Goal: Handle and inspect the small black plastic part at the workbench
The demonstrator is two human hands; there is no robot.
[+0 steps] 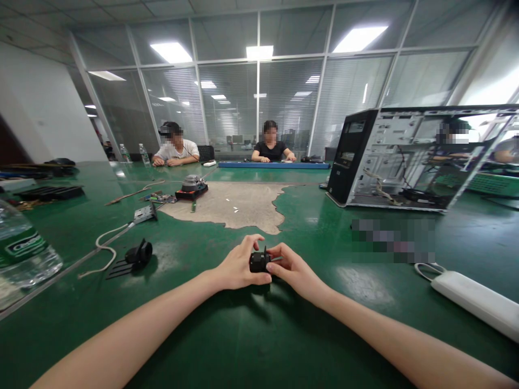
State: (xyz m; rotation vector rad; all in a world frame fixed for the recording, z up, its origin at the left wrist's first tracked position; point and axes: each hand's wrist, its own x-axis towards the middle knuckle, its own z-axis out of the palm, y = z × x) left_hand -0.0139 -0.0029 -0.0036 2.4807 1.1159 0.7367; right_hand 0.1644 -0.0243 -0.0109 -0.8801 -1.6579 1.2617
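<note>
Between left hand (238, 267) and right (299, 274), black part (258, 262)

The held black part (257, 262), partly hidden, seems too small to identify.

The person's left hand (237, 268) and right hand (298, 274) held a small, blocky black part (258, 262) between them over the glossy green tabletop (243, 346). A round black piece with thin prongs (141, 253) lay to the left, near a clear plastic bottle with a green label (26, 251). An open black-and-silver metal computer case (352, 156) stood on the right.
</note>
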